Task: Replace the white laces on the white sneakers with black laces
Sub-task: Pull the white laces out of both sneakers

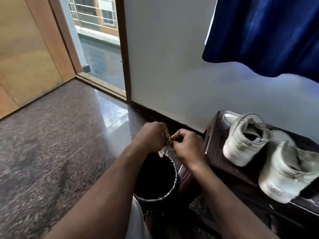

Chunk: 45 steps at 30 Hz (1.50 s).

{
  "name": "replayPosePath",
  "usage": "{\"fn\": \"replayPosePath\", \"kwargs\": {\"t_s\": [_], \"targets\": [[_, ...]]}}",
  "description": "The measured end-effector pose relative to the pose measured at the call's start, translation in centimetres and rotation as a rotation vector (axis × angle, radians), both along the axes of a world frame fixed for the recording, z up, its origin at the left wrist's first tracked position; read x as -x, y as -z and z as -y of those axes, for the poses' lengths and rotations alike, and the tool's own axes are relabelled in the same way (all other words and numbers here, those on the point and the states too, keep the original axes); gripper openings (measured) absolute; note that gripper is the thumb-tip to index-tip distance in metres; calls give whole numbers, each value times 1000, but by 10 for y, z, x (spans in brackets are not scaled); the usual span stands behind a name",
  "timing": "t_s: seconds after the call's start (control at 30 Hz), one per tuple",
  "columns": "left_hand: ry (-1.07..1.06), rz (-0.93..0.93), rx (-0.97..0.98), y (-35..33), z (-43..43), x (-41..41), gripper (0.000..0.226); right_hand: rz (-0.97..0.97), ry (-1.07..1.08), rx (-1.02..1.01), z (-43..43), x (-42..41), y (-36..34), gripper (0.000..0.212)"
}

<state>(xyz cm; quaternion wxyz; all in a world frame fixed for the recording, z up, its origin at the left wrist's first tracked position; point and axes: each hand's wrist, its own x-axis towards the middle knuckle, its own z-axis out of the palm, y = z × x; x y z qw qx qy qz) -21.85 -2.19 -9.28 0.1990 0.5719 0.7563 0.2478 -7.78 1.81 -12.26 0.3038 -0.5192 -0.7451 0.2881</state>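
Granite floor (pixel 51 144), dark table (pixel 215 156) by the wall.
Left hand (pixel 151 137) and right hand (pixel 189 146) are pinching a wrapper (pixel 163 150) in curled fingers (pixel 181 135) over the bin (pixel 155 199); white sneakers (pixel 246 140) are sitting on the table.

The left hand (pixel 151 135) and right hand (pixel 188 147) hide most of a small pale scrap (pixel 162 151), too blurry to name.

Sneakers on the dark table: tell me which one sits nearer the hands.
The farther sneaker, its dark opening in view, sits closer to the right hand; the other sneaker lies farther right, toward the camera.
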Motion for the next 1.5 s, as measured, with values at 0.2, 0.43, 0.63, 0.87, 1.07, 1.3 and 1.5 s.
{"fn": "replayPosePath", "kwargs": {"t_s": [0.2,0.43,0.63,0.87,1.07,1.3,1.5], "targets": [[133,-267,310,7,0,9,34,204,-74,95,-7,23,32,11],[7,-166,94,4,-3,6,32,263,-139,-18,2,-2,13,6],[-22,140,-280,-18,-11,-41,9,115,-105,-393,34,-69,-40,8],[166,266,-506,-46,-20,-126,11,107,110,-626,28,-149,-77,10],[293,134,-537,-47,-34,-169,25,182,216,-708,19,-191,-70,17],[376,-310,-456,-38,-40,-190,52,420,348,-479,14,-223,-58,41],[330,-226,-468,-33,-44,-194,24,377,279,-525,13,-230,-50,42]]}}
